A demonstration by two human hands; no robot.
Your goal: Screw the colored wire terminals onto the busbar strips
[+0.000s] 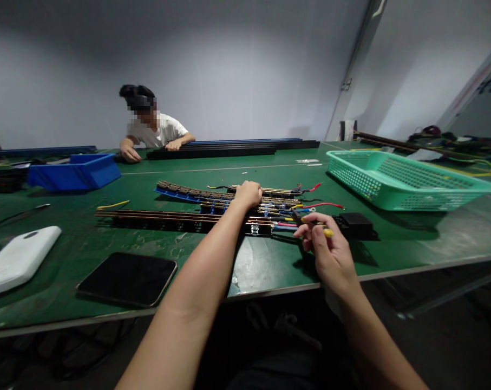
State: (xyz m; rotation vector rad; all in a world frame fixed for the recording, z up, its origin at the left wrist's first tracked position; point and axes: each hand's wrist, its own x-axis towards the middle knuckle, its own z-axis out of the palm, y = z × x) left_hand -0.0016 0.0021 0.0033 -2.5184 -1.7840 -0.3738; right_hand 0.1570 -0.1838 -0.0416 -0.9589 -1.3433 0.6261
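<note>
Several long, dark circuit board strips (pixel 176 218) with copper-coloured rails lie side by side on the green table, some with blue undersides. My left hand (pixel 248 194) is closed over the farther strips, its fingertips partly hidden behind the knuckles. Red, blue, yellow and black wires (pixel 324 205) stick out from the strips' right ends. Just by these ends, my right hand (pixel 330 246) is closed around pliers (pixel 328 233) with yellow on the handles. Their dark jaws point left toward the wires; whether they touch one I cannot tell.
A green basket (pixel 424 203) stands at right, near a black box (pixel 354 223). On the left are a blue bin (pixel 77 173), a phone (pixel 127 279) and a white device (pixel 21 260). Across the table (pixel 269 271), a person (pixel 156 127) works beside long black bars (pixel 229 150).
</note>
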